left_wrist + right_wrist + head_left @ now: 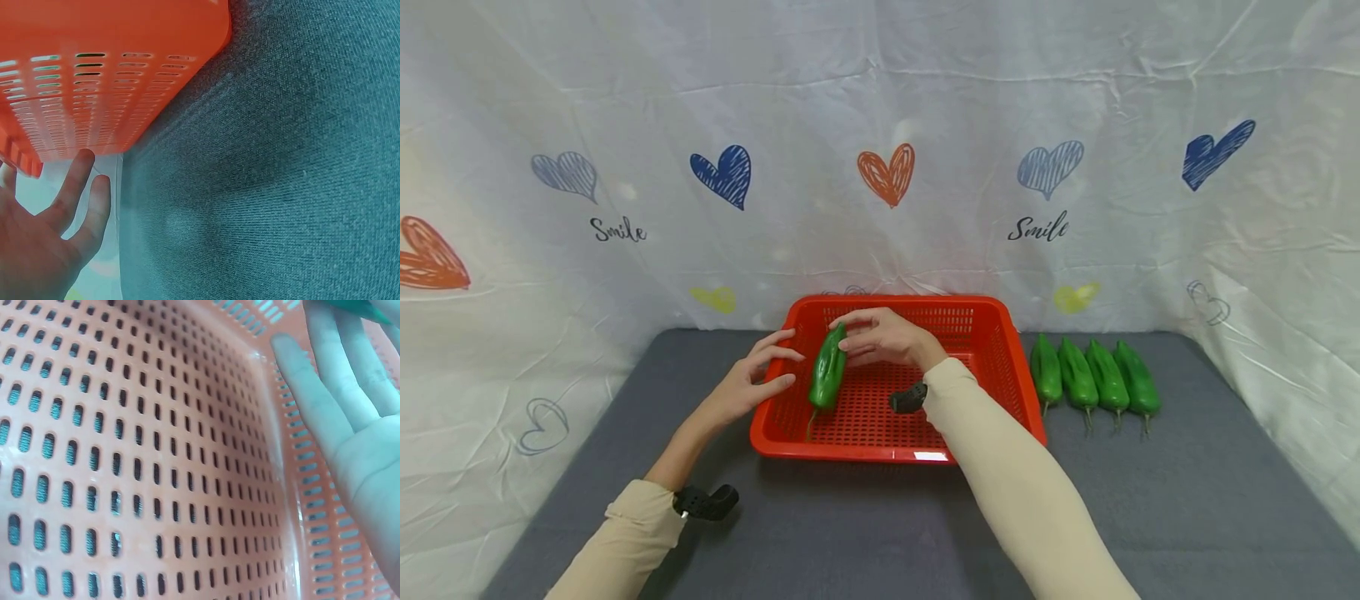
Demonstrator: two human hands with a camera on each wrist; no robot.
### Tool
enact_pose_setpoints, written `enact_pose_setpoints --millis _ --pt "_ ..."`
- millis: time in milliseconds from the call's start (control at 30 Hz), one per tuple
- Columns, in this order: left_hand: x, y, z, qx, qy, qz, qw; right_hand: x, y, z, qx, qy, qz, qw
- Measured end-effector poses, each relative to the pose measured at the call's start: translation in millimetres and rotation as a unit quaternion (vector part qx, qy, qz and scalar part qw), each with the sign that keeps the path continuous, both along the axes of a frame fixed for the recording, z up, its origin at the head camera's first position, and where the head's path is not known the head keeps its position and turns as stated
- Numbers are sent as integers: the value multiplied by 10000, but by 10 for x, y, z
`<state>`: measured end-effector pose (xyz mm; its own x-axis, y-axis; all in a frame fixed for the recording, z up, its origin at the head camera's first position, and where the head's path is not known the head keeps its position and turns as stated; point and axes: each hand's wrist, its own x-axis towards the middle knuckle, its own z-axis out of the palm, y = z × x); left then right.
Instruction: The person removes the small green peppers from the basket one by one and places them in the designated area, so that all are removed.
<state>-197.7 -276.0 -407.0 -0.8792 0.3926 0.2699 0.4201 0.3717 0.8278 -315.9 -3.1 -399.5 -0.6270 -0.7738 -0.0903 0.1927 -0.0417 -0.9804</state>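
A green pepper [827,371] stands tilted inside the left part of a red plastic basket [857,452], its thin stem pointing toward the near side. My right hand [883,337] reaches over the basket and pinches the pepper by its far tip. In the right wrist view only a sliver of the pepper [359,307] shows above the fingers, over the slotted floor. My left hand [751,379] is at the basket's left rim with fingers spread and nothing held. From the left wrist view, those fingers [74,178] extend beside the basket's outer wall [94,94].
Several green peppers [1102,375] lie side by side on the grey cloth [1210,483], right of the basket, stems toward the near edge. A white curtain [955,167] printed with hearts hangs behind the table.
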Motion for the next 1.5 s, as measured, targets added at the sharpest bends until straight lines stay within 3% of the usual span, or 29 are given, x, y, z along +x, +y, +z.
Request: enact_pose_setpoints --millis 500,1133,1500 --pt "-1 1 -2 8 -30 39 10000 -38 109 81 -258 62 -674 9974" --pt "9 2 2 -17 6 33 10000 28 301 363 113 1162 -1212 9857" --pt "11 5 6 7 -33 42 10000 92 424 505 -36 1034 -1468 9837"
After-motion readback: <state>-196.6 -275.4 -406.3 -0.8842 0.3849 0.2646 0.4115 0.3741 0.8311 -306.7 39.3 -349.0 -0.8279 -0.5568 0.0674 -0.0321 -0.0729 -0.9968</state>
